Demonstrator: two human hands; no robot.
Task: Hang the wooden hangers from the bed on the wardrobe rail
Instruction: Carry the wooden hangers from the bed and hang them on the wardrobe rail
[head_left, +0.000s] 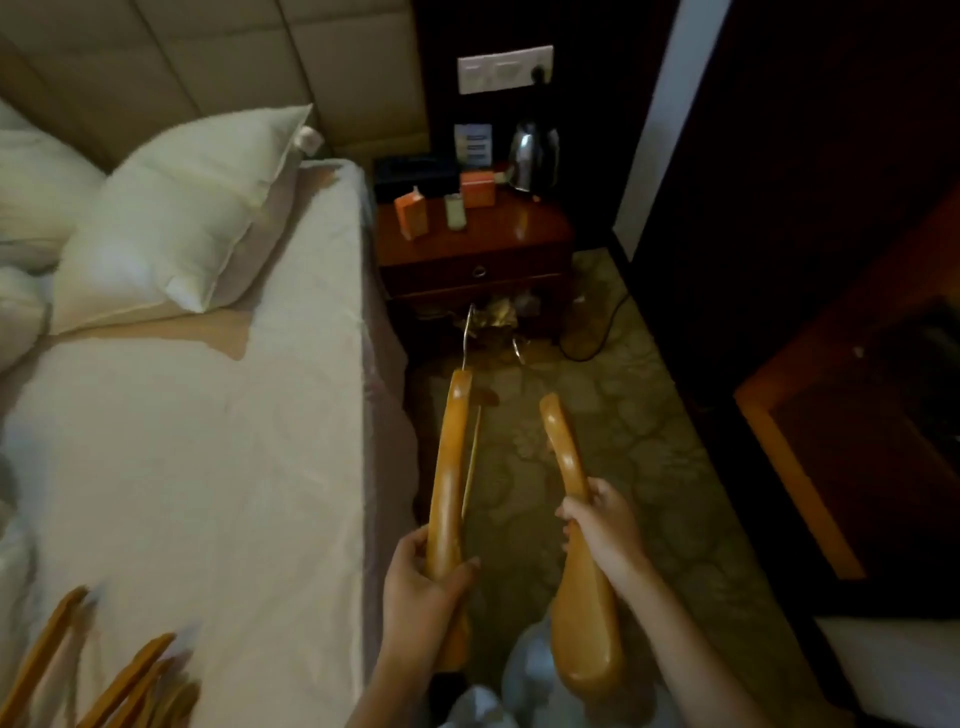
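From the head view, I have one wooden hanger in each hand, both held out over the carpet in the gap between the bed and the dark furniture on my right. My left hand is clenched around the lower end of the left hanger, thumb across the front. That hanger points away from me with its metal hook at the far end, so I judge it is gripped by one arm to leave the hook clear for the rail. My right hand grasps the right hanger near its middle, fingers wrapped over the wood; its broad shoulder end hangs toward me and a bit of its hook seems to show beyond the far tip. The two hangers are apart, not touching.

More hangers lie on the sheet at the near left corner of the bed, blurred, so I cannot count them; the job is only partly done. I see no wardrobe rail here; I take it to be off to the right or behind.

On the bedside bench stand a kettle, two orange cartons and a small cup; I cannot tell what, if anything, is in them.
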